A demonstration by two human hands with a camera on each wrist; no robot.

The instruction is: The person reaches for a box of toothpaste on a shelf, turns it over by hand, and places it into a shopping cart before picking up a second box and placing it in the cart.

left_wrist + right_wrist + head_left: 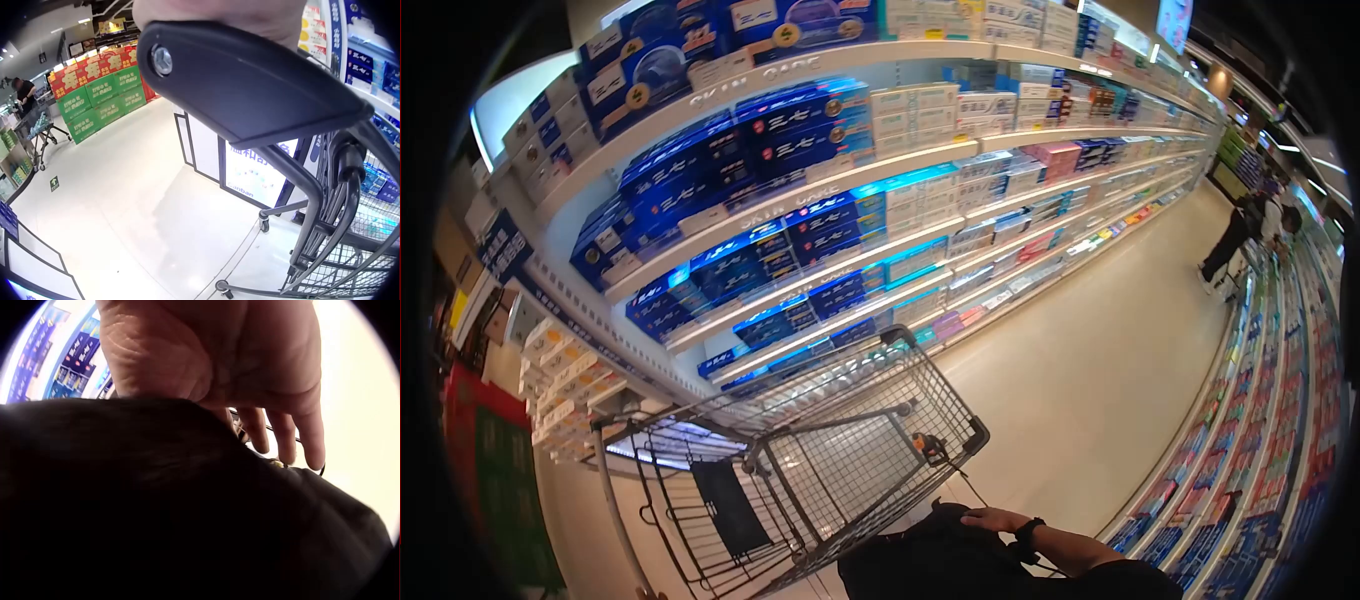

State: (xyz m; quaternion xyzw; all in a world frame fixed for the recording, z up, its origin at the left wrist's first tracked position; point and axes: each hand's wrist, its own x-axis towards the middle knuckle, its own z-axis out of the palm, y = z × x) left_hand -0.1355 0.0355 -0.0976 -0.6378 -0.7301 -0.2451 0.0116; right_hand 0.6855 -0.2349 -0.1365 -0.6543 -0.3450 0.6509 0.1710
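Head view: we see the cart (pixel 850 470) standing in the aisle beside shelves (pixel 800 230) of blue boxes. Our right grip (pixel 995 518) rests on dark fabric (pixel 930 560), fingers (pixel 294 425) straight and apart. Our left grip (pixel 212 12) lies on the cart's handle (pixel 250 81); we cannot tell whether it clamps.

From ten to twelve o'clock I see lit shelves (pixel 920 155) of blue boxes (pixel 800 125); pale glossy floor (pixel 1090 360) runs toward one o'clock, more shelving (pixel 1280 440) at three.
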